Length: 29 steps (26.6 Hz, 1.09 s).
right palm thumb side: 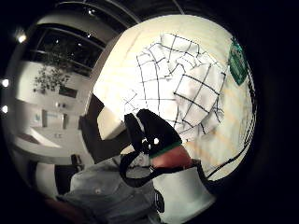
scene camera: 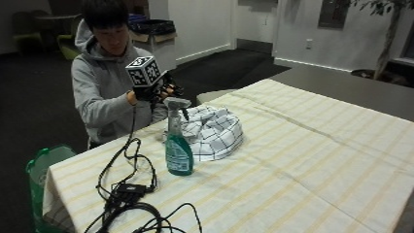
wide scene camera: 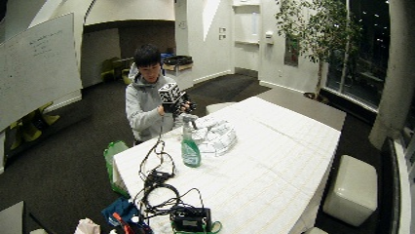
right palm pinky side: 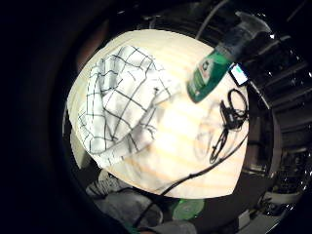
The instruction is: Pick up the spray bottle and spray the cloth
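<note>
Green spray bottle [scene camera: 179, 145] upright on the bench [scene camera: 310, 160] beside the checked cloth [scene camera: 213, 131]; gloved right hand [scene camera: 158, 90] above, can't tell about its fingers.

The spray bottle [scene camera: 177, 145] stands upright on the table [scene camera: 310, 165], near the edge where the person sits. The cloth [scene camera: 213, 130] lies bunched on the table just beside the bottle, on the side away from the table's near corner. The right hand [scene camera: 155, 90] is raised above that edge, over the bottle and apart from it. A bundle of cables [scene camera: 126, 194] lies on the table toward the near corner.
</note>
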Tool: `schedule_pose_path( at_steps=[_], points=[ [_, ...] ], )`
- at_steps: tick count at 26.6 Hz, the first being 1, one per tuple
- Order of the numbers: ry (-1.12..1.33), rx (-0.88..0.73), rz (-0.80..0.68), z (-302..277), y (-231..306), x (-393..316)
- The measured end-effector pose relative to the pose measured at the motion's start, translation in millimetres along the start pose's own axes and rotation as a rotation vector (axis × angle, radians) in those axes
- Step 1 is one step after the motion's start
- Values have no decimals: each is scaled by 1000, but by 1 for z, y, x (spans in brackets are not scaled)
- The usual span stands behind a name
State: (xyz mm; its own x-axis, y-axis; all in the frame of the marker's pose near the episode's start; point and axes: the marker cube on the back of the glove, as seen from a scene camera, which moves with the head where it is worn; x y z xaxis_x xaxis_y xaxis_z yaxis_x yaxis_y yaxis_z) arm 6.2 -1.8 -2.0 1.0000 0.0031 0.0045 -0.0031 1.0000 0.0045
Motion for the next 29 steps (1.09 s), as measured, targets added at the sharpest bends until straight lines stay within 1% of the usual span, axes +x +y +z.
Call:
schedule_pose_path(
  at_steps=[15,23,29],
  points=[
    [-64,130,129,-9,12,56],
    [-118,187,227,-18,17,98],
    [-173,237,243,-23,17,120]
  ],
)
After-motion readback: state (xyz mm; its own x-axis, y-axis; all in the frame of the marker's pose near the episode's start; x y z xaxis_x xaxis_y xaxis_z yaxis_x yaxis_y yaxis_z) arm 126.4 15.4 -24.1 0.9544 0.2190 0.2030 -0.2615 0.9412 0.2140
